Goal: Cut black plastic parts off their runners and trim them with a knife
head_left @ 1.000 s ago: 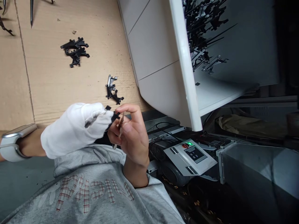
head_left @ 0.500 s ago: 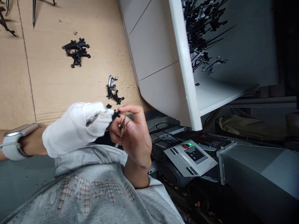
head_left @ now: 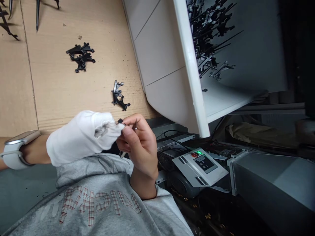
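My left hand wears a white glove and pinches a small black plastic part, most of it hidden between the fingers. My right hand is bare and closed on a thin metal tool, its tip meeting the black part. Both hands touch just above my grey sweatshirt. A smartwatch sits on my left wrist.
Cardboard sheet carries loose black parts and a small pile. A tilted white bin holds several black parts. Lower right stands a control panel with red and green lights, beside a grey metal box.
My right thumb has slid up over the black part, hiding more of it. The hands have drawn slightly closer together; the view shifted a little.
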Demonstrator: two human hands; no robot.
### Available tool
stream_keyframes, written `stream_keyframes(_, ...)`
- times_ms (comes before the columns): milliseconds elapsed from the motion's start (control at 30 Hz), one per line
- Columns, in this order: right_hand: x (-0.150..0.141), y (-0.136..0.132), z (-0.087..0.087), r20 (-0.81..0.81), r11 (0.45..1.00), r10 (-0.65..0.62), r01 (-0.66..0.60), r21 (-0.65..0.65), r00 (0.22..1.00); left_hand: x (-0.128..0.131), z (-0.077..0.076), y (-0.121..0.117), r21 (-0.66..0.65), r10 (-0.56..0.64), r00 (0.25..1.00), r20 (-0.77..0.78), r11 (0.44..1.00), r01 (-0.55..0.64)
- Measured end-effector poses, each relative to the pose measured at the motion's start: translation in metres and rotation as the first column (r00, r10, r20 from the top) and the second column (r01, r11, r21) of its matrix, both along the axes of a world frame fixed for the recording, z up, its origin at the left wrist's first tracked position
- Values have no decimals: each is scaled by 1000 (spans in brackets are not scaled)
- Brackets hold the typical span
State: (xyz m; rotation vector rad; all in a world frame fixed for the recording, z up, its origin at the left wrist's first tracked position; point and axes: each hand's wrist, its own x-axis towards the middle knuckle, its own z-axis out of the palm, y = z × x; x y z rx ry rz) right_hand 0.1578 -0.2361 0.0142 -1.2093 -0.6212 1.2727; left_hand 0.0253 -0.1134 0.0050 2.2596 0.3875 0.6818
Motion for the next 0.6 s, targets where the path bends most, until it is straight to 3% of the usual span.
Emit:
stream_keyframes(100, -4, 6, 8, -142, 999, -47, 49, 6, 989, 4, 3, -2, 84, 0, 998, 58, 996, -5)
stream_keyframes(233, -6, 8, 11, -221, 995, -104, 102, -20, 970, 5, 6, -3, 67, 12, 998, 64, 998, -16)
stream_keyframes(433, -7, 7, 7, -303, 995, -91, 98, 10, 949, 1, 6, -6, -39, 28, 998, 60, 999, -26)
stream_keyframes(600, -7, 10, 10, -292, 994, -97, 105, 13, 952, 5, 4, -6, -248, 101, 993, -56, 962, -111)
